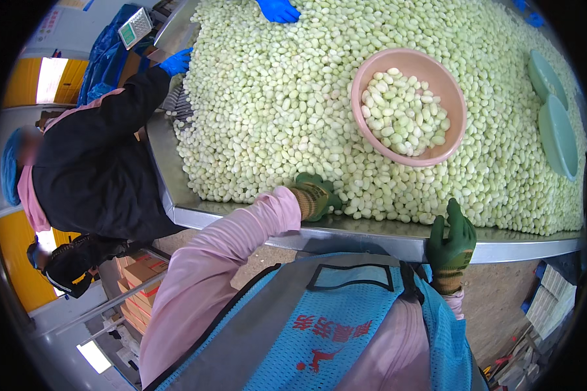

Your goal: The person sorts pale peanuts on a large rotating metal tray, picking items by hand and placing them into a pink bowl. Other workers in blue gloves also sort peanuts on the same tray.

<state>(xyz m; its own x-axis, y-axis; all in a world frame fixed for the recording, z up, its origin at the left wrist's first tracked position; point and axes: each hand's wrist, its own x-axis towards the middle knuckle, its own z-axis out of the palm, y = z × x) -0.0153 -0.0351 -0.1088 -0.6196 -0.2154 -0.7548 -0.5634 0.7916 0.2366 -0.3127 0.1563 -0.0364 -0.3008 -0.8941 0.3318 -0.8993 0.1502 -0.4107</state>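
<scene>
Pale green, oval, cocoon-like pieces (274,112) lie heaped over a metal-rimmed sorting table (367,234). At the near edge of the heap, my left hand (318,196) in a green knit work glove reaches down among the pieces. Its fingertips are partly hidden, so whether it grips any cannot be told. My right hand (453,239), gloved the same way, is over the front metal rim with its fingers apart and nothing held. Beyond and between my hands, a pink plastic basin (359,105) rests on the heap, partly filled with the same pieces.
Two green basins (557,137) lie at the far right. A person in dark clothing (98,161) stands at the left, a blue-gloved hand (176,62) at the heap. Another blue-gloved hand (280,10) reaches in from the top. Cardboard boxes (139,283) are stacked lower left.
</scene>
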